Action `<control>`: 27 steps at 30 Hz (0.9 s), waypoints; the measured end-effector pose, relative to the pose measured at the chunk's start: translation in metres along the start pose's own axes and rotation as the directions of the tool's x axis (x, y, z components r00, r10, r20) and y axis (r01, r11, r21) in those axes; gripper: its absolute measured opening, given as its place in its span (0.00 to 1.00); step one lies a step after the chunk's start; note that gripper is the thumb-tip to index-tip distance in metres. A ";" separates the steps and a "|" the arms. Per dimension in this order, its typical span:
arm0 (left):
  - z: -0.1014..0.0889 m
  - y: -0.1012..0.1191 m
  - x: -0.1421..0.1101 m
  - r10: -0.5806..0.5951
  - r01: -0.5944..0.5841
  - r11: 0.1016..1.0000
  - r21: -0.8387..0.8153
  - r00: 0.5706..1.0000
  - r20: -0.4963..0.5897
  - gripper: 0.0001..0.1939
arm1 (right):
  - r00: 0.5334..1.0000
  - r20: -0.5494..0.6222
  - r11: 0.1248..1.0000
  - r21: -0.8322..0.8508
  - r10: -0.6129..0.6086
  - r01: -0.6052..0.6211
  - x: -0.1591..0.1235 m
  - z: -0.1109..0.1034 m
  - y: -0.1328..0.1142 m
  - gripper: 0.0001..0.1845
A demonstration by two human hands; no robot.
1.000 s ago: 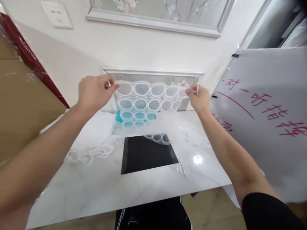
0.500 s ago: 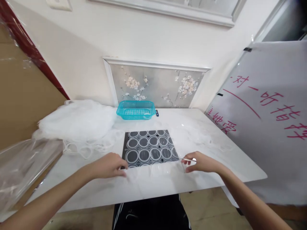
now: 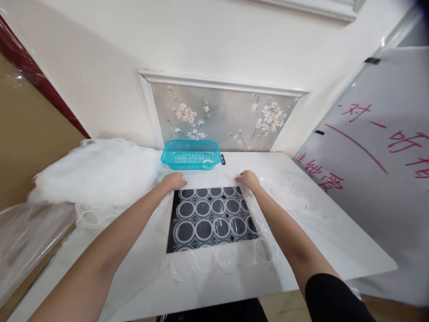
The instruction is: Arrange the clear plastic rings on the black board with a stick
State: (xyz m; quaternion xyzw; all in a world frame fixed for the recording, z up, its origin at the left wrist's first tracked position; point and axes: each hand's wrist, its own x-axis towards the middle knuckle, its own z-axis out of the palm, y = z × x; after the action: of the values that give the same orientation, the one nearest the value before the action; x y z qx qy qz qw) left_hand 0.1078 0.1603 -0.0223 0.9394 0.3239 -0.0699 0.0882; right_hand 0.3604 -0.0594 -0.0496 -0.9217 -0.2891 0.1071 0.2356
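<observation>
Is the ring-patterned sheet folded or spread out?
Spread: the sheet shows separate rows of rings across the black rectangle and past its near edge.

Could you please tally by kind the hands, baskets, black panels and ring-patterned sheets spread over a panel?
Hands: 2, left hand and right hand
Turquoise basket: 1
Black panel: 1
Spread ring-patterned sheet: 1
Total: 5

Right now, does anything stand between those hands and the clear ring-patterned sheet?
Nothing visible does. The left hand and right hand are at the far end of the ring-patterned sheet, which lies over the black panel. The blue basket stands farther back, not in between.
</observation>
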 end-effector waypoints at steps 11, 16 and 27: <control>-0.061 0.000 -0.028 0.022 -0.061 0.983 -0.173 0.976 -0.215 0.17 | 0.973 -0.183 0.946 0.266 -0.137 0.183 -0.018 -0.046 0.007 0.15; -0.112 0.007 -0.051 0.011 -0.209 0.871 -0.445 0.913 -0.409 0.12 | 0.914 -0.383 0.778 0.531 -0.133 0.335 -0.026 -0.089 -0.005 0.13; -0.075 -0.011 -0.038 0.062 -0.233 0.903 -0.362 0.902 -0.426 0.15 | 0.935 -0.304 0.675 0.653 -0.180 0.343 -0.020 -0.059 -0.016 0.13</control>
State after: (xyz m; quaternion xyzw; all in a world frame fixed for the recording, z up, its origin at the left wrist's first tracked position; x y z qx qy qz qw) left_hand 0.0769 0.1616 0.0565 0.9167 0.2685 0.2013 0.2167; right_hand 0.3561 -0.0817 0.0110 -0.7189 -0.3296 0.0729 0.6076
